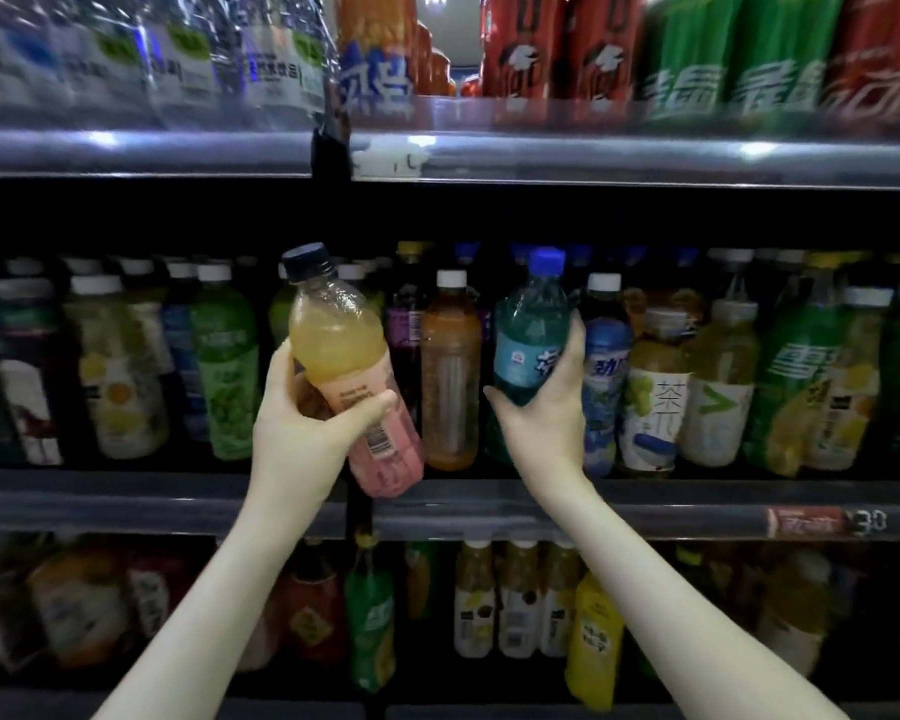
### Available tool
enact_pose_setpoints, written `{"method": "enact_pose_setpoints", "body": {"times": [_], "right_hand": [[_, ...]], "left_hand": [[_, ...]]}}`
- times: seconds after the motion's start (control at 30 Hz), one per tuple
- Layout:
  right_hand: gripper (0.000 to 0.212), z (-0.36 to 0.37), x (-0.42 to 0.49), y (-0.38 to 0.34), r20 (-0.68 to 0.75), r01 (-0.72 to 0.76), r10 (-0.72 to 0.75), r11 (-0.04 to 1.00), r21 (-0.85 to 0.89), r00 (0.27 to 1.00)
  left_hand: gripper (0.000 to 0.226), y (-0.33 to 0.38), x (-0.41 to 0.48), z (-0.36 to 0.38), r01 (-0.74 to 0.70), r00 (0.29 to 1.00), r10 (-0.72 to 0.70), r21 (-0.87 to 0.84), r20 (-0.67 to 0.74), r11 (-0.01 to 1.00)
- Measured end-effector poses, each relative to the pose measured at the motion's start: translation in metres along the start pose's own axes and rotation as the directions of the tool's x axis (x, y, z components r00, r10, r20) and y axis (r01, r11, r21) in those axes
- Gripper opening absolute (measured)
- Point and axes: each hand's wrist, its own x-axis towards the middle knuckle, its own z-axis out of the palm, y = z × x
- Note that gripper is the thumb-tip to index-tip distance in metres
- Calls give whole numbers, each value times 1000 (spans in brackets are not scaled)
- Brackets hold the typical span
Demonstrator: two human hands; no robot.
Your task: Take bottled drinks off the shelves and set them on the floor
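Observation:
My left hand [302, 428] grips a tilted bottle of yellow drink with a pink label and a dark cap [341, 356], held out in front of the middle shelf [126, 498]. My right hand [546, 402] grips a blue-green bottle with a blue cap [528, 324], upright among the row of bottles on that shelf. An amber bottle with a white cap [450, 376] stands between the two held bottles.
The middle shelf is packed with upright bottles on both sides. An upper shelf [593, 158] carries large water and soda bottles. A lower shelf holds more drinks, among them a yellow bottle [593, 636]. A red price tag [806, 522] sits on the shelf edge. The floor is out of view.

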Motion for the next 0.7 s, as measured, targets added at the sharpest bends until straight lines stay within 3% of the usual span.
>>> {"method": "enact_pose_setpoints", "body": {"times": [0.17,0.27,0.43,0.57,0.63,0.7], "right_hand": [[95,19,19,10,96,-158,184,961,-229,978],[94,21,14,18,135,-171,211,950,-259,968],[101,7,-9,14,172,-108,142,975,-194,975],[74,-41,-39,-6,279,-25,23,1000,3,960],[57,-74,-51,-10,422,-68,3,988,139,907],[54,-107,-59,-3,498,-128,40,981,144,866]], "left_hand": [[74,-10,7,-4,34,999,-34,12,14,999],[80,-15,6,-1,55,998,-57,50,33,997],[80,-16,-3,17,62,987,-74,86,141,994],[77,-6,-20,45,30,952,-51,74,301,997],[77,-4,-32,65,25,917,-49,66,397,997],[75,-3,-48,90,21,883,-49,66,467,998]]}}
